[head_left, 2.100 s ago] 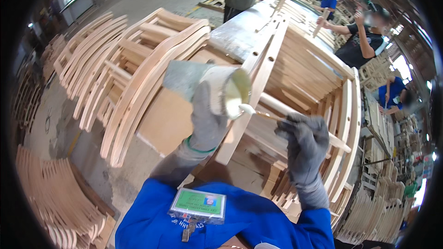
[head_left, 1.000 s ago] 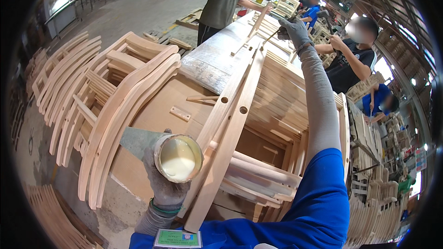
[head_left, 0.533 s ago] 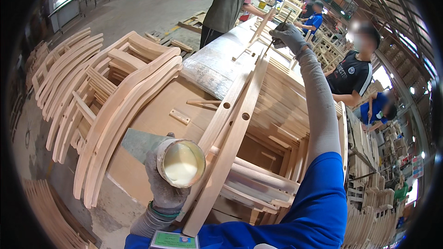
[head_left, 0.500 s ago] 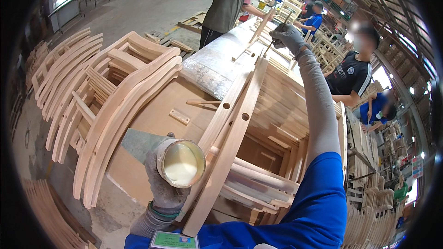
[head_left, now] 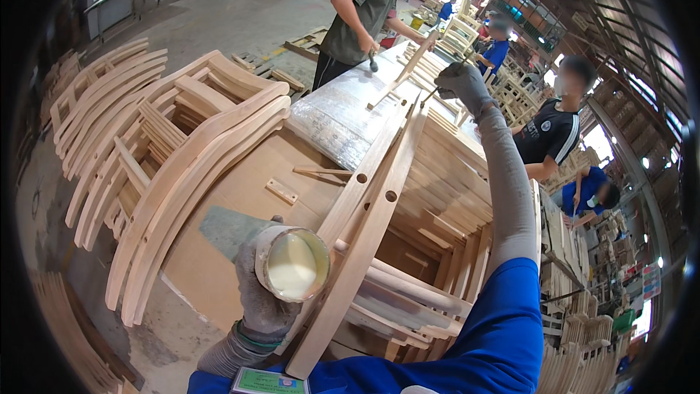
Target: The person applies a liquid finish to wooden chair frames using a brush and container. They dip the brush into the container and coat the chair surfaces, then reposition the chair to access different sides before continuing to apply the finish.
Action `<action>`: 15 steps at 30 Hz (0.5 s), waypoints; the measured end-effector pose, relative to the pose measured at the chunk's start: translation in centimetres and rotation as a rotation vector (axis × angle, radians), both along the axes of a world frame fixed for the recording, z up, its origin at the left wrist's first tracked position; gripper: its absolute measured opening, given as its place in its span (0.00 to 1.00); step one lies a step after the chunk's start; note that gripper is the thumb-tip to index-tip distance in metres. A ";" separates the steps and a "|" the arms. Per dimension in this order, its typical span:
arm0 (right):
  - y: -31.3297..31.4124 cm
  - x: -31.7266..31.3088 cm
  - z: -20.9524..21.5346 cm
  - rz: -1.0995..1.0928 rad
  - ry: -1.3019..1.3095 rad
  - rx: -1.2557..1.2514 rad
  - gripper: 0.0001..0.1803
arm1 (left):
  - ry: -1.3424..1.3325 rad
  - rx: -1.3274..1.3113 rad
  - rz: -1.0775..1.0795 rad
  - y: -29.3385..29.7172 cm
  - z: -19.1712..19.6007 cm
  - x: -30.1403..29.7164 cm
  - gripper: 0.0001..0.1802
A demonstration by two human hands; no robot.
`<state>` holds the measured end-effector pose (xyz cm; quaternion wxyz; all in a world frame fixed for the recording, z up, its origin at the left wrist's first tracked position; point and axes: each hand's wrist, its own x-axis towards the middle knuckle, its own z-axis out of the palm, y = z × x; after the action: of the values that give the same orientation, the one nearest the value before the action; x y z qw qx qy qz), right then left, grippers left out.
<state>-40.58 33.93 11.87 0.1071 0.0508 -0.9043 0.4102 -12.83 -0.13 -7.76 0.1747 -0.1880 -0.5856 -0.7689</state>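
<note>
My left hand (head_left: 259, 306), in a grey glove, holds a round cup of white glue (head_left: 292, 264) low in front of me, its mouth tipped toward the camera. Right beside the cup, two long wooden chair rails with drilled holes (head_left: 372, 197) slant up and away over a stack of chair frames (head_left: 430, 248). My right arm, in a blue sleeve and grey glove, stretches far out along them. My right hand (head_left: 463, 86) is closed at the rails' far end on a thin dark stick (head_left: 432, 98); I cannot tell what the stick is.
A stack of curved chair backs (head_left: 168, 153) leans at the left. A foil-covered bench top (head_left: 343, 113) lies ahead, where a person in a green shirt (head_left: 361, 18) works. Other people (head_left: 554, 131) stand at the right among stacked wooden parts.
My right hand left the near frame and reached far out to the rails' upper end. The glue cup came down lower and nearer to me. Over the last half second almost nothing moved.
</note>
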 end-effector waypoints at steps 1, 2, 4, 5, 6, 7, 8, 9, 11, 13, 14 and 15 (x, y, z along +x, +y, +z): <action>-0.3 0.4 -0.4 0.078 0.010 0.051 0.07 | -0.151 0.339 -0.084 0.1 0.1 0.1 0.41; -0.6 0.7 -0.8 0.158 0.019 0.102 0.06 | -0.300 0.680 -0.167 0.3 0.6 0.1 0.42; 0.2 1.8 -0.6 0.291 0.080 0.264 0.07 | -0.289 0.714 -0.206 0.4 0.8 0.2 0.44; 0.4 2.0 -0.4 0.353 0.063 0.244 0.07 | -0.131 0.407 -0.135 0.2 0.3 0.1 0.44; 0.4 2.1 -0.2 0.417 0.051 0.215 0.07 | 0.032 0.092 -0.059 -0.1 0.1 0.2 0.45; 0.5 2.5 0.2 0.481 0.039 0.190 0.07 | -0.037 0.167 -0.104 0.0 0.0 0.2 0.42; 0.8 3.4 0.6 0.434 0.018 0.152 0.08 | -0.104 0.244 -0.150 0.2 -0.2 0.1 0.40; 0.0 4.4 1.5 0.592 0.505 0.784 0.07 | -0.122 0.285 -0.119 0.1 -0.4 0.1 0.36; 0.2 7.2 3.6 0.557 0.444 0.697 0.07 | -0.104 0.326 -0.045 0.2 -0.1 0.6 0.30; -1.2 10.4 3.4 0.229 0.196 0.162 0.10 | -0.158 0.371 -0.034 -0.3 -0.3 1.3 0.29; -1.6 12.4 3.7 0.229 0.180 -0.018 0.12 | -0.216 0.420 -0.059 -0.8 -0.3 1.9 0.29; -3.2 14.7 3.8 0.203 0.182 -0.170 0.13 | -0.134 0.257 -0.004 -1.6 0.5 2.6 0.29</action>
<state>-25.84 30.74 15.65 0.1503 0.1698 -0.8430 0.4877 -10.22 -1.72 -7.27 0.1563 -0.1136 -0.4925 -0.8486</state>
